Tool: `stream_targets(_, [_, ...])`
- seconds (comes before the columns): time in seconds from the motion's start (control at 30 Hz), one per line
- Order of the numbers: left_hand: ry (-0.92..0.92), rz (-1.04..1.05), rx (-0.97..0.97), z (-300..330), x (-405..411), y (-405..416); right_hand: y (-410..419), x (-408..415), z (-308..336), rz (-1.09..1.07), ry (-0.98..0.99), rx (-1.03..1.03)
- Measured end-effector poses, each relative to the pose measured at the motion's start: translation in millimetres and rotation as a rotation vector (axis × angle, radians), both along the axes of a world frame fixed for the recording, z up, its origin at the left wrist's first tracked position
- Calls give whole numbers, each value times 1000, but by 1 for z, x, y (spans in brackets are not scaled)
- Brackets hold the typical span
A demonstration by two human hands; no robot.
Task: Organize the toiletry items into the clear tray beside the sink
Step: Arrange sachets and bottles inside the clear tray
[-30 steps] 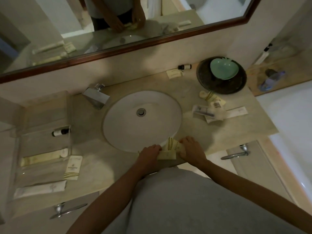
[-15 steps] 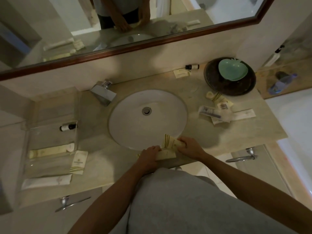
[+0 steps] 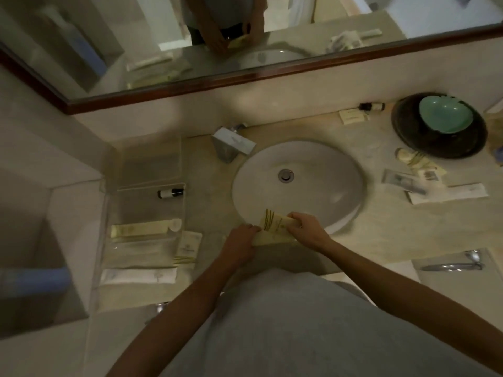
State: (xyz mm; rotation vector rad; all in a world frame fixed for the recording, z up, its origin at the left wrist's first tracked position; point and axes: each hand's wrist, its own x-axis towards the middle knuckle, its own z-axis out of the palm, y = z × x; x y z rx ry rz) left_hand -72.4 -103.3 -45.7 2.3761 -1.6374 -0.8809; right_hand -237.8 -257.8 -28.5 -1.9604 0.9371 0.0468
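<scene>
Both hands grip cream paper toiletry packets with gold stripes (image 3: 275,227) at the white oval sink's (image 3: 298,183) front rim: left hand (image 3: 241,242) closed on the lower one, right hand (image 3: 306,229) on the upper; possibly two packets, blurred. Clear acrylic tray (image 3: 147,213) sits left, holding a small dark-capped bottle (image 3: 170,192) and cream tube (image 3: 145,229).

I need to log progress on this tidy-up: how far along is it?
Partly done. The clear tray already holds a small dark-capped bottle and a cream tube. Both the left hand and right hand hold cream packets at the sink's front edge. Left: the loose packets and bottle right of the sink.
</scene>
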Motion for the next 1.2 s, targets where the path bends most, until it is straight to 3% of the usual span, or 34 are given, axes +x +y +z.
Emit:
stream_targets(0.23, [-8,112,-54,3,91,67,57,90,1,53,21,58])
stream_targets(0.33, [41,123,-96,-1,111,86,79,117,2,201,131,20])
stream_targets(0.43, [35,158,-192,2,128,88,96,133,0,341,220,-122])
stream_targets(0.57, [-44,295,-403,14,136,106,112,139,-5,303,192,-532])
stream_targets(0.63, [-88,320,-402,9,129,130,118,139,-6,340,66,-612])
stream_targets(0.7, [-139,353,-284,-2,122,153,127,145,-7,423,-59,-652])
stream_targets(0.83, [-74,396,-102,-14,115,165,149,171,-11,609,96,-561])
stream_targets(1.2, [22,218,-173,-8,100,118,116,111,-18,380,202,-435])
